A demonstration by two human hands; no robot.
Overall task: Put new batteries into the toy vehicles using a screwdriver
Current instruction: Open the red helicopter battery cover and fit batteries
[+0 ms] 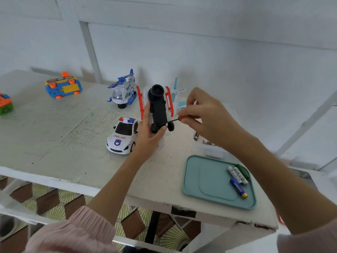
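Observation:
My left hand (148, 133) grips an upturned white and orange toy vehicle (158, 106), its black underside facing me. My right hand (204, 115) pinches the red handle of a small screwdriver (179, 119). The dark shaft points left, and its tip touches the black underside near the small rear wheels. Several batteries (238, 178) lie on a teal tray (204, 181) at the right front of the table.
A white police car (122, 136) stands just left of my left hand. A blue and white helicopter (123, 90) sits behind it. An upturned blue and orange car (63, 85) and another orange toy (5, 103) lie far left. A clear box (209, 148) sits under my right wrist.

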